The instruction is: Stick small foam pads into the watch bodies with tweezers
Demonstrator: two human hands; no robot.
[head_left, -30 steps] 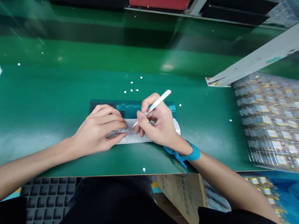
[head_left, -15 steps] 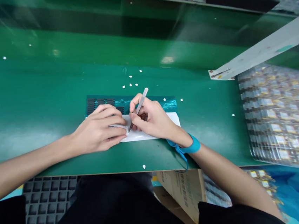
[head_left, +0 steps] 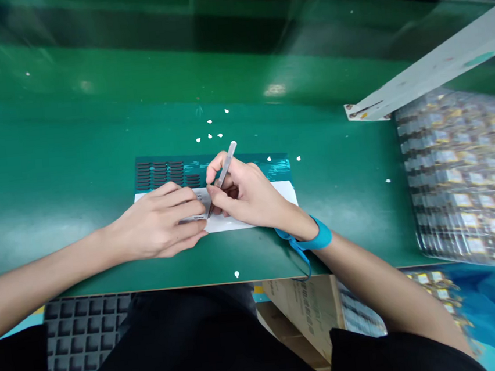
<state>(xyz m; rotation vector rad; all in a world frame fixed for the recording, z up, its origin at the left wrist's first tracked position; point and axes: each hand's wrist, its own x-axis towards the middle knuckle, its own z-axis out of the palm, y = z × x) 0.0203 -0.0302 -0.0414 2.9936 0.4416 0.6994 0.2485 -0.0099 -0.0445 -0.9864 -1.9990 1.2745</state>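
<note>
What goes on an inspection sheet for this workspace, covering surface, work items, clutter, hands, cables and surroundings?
Surface: green bench, glossy, with glare patches.
Work items: white sheet with some print, on the near side of a teal sheet bearing black strips; metal tweezers.
Clutter: small white bits scattered over the bench, one near the front edge.
Hands: left hand lies over the white sheet; right hand grips the tweezers, tips down beside the left fingertips.
Cables: nothing seen, except a thin blue cord at the right wristband.
Surroundings: stacked clear trays at right; cardboard box and dark gridded tray below bench level.
</note>
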